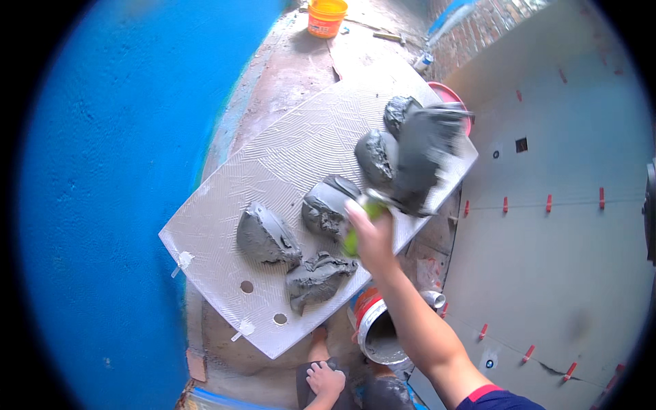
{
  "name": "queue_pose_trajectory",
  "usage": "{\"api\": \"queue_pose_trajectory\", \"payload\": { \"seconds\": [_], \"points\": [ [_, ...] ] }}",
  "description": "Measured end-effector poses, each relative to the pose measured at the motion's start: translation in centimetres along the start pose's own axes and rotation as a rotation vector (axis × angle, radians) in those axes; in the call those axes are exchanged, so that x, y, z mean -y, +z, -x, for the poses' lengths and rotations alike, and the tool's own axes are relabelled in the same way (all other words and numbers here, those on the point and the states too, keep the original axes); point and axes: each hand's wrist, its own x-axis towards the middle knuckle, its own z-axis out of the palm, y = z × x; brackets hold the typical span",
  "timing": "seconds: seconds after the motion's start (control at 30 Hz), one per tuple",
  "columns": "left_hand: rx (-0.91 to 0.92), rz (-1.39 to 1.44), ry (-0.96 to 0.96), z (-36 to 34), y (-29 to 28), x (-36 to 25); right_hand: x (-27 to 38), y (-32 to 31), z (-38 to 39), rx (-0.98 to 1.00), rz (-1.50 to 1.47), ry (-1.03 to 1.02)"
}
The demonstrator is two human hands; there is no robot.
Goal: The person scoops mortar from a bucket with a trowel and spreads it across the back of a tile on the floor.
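My right hand (pixel 372 236) grips a trowel by its green handle (pixel 365 212); its blurred blade, with dark grey mortar (pixel 427 150), is over the upper right of a large tile (pixel 246 171). Several heaps of grey mortar (pixel 266 236) lie on the tile's ridged underside, which has round holes near its lower left. My left hand (pixel 324 379) rests on my dark-clad knee with fingers apart, holding nothing. Below the tile's right edge stands a white-rimmed bucket (pixel 389 352) with grey residue inside, partly behind my forearm.
A blue wall (pixel 116 205) runs along the left. A tiled wall (pixel 547 260) with red clips is at the right. A yellow bucket (pixel 326 19), a hammer (pixel 386 35) and a white canister (pixel 424 61) are at the back. A pink basin (pixel 444 92) sits behind the tile.
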Motion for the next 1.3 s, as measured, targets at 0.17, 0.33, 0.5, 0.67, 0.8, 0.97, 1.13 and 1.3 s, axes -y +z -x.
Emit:
{"api": "queue_pose_trajectory", "payload": {
  "seconds": [0.17,0.33,0.5,0.67,0.8,0.97,1.13,1.3],
  "points": [
    [-0.022,0.029,-0.028,0.1,-1.1,2.0,-4.9,6.2,-7.8,0.157,-0.025,0.501],
    [-0.036,0.077,-0.033,0.1,-0.9,2.9,-2.5,4.0,-1.7,0.102,-0.063,0.376],
    [-0.113,0.118,0.013,-0.1,-0.7,2.3,-4.2,-6.4,4.3,0.119,-0.034,0.545],
    [-0.100,-0.066,0.008,0.5,0.3,1.1,-3.7,-19.4,13.8,0.048,0.139,0.672],
    [-0.079,-0.166,0.019,1.5,3.0,0.7,-5.1,-28.5,22.7,-0.054,0.139,0.851],
    [-0.111,-0.225,0.018,2.6,6.2,-0.1,-8.4,-35.0,32.3,-0.134,-0.078,1.012],
    [-0.142,-0.063,0.054,-0.2,10.8,-1.2,-9.0,-40.7,35.8,-0.192,-0.247,1.063],
    [-0.076,0.497,0.134,-8.1,12.8,-3.4,-8.7,-47.3,36.5,-0.052,-0.159,1.055]
  ]
}}
